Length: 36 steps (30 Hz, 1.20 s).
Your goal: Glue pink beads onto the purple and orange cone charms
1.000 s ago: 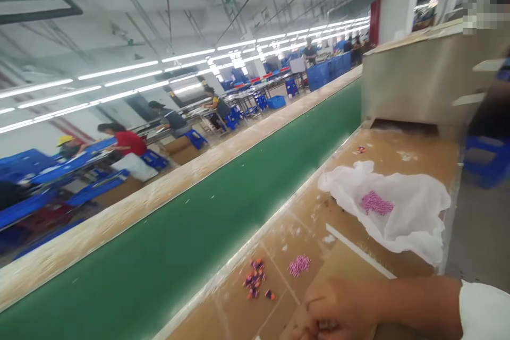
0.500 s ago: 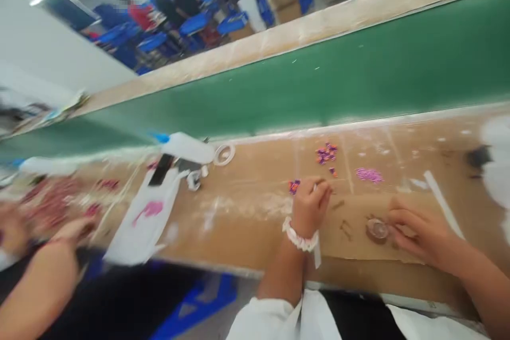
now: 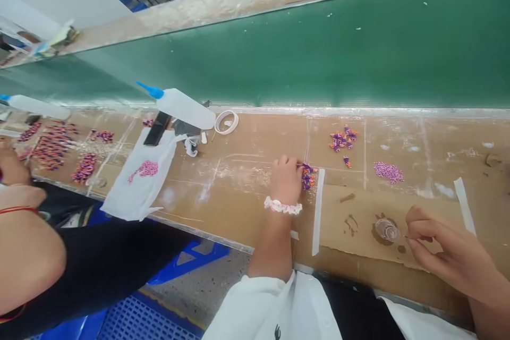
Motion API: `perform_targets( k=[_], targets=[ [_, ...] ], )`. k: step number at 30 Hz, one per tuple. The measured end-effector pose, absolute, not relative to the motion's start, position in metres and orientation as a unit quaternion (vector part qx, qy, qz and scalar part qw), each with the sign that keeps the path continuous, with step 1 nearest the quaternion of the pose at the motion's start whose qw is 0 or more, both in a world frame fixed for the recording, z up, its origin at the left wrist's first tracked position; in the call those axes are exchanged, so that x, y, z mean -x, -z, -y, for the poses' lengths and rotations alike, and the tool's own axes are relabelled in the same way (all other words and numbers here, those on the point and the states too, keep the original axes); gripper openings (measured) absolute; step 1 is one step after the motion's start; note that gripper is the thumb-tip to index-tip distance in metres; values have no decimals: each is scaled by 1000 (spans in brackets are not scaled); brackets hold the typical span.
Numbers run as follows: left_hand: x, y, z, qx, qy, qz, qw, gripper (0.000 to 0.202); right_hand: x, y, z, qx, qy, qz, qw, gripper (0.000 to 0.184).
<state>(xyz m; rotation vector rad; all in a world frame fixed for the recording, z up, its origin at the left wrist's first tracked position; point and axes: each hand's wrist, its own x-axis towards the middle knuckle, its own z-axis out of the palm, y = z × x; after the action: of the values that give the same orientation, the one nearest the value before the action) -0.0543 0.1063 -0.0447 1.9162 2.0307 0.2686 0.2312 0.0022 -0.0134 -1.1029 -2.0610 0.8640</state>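
My left hand (image 3: 286, 180), with a white scrunchie (image 3: 282, 205) on its wrist, rests on the tan bench (image 3: 247, 170). Its fingertips touch a small cluster of purple-and-orange pieces (image 3: 307, 176), and I cannot tell whether one is held. My right hand (image 3: 442, 244) pinches a thin pick (image 3: 405, 235) just beside a small clear cup (image 3: 386, 229) standing on a cardboard sheet (image 3: 358, 223). Beyond the hands lie a larger purple-and-orange pile (image 3: 341, 139) and a heap of lilac-pink pieces (image 3: 388, 172).
A green conveyor belt (image 3: 279, 48) runs along the bench's far side. A blue-nozzled glue bottle (image 3: 183, 109), tape roll (image 3: 226, 122) and white bag with pink pieces (image 3: 142, 172) lie left. A co-worker's arm (image 3: 24, 255) reaches rows of pieces (image 3: 51, 151).
The view has swung from along the belt to down across the bench. My right hand has moved closer to the cup, and my left hand now sits over the small cluster.
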Motion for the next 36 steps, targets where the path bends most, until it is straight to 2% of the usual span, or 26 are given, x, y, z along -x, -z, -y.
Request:
perform_targets(
  k=[8, 12, 15, 18, 20, 22, 24, 28, 30, 33, 36],
  targets=[
    [41, 50, -112, -683, -37, -712, 158, 9, -225, 9, -7, 410, -322, 787, 331, 16],
    [39, 47, -110, -688, -129, -688, 188, 6, -225, 9, -7, 415, -329, 782, 329, 16],
    [35, 40, -103, -689, -288, -607, 272, 1, -226, 11, -8, 420, -334, 776, 332, 14],
    [24, 37, -92, -636, -409, -482, 443, 7, -226, 13, -9, 421, -326, 776, 337, 14],
    [14, 37, -84, -571, -429, -423, 558, 11, -225, 12, -9, 423, -319, 778, 338, 15],
    [6, 40, -78, -511, -434, -399, 625, 18, -224, 11, -10, 424, -313, 780, 337, 16],
    [1, 43, -75, -477, -441, -389, 653, 25, -223, 10, -10, 425, -310, 782, 335, 15],
    [-1, 44, -75, -449, -425, -369, 694, 25, -224, 8, -12, 428, -303, 785, 329, 14],
    [-2, 41, -77, -427, -425, -361, 712, 29, -227, 8, -13, 431, -290, 798, 304, 11],
    [-3, 36, -78, -397, -415, -368, 731, 34, -231, 6, -13, 440, -215, 845, 214, 9],
    [-4, 35, -78, -388, -403, -373, 740, 31, -231, 6, -11, 421, -144, 886, 131, 14]
  ],
)
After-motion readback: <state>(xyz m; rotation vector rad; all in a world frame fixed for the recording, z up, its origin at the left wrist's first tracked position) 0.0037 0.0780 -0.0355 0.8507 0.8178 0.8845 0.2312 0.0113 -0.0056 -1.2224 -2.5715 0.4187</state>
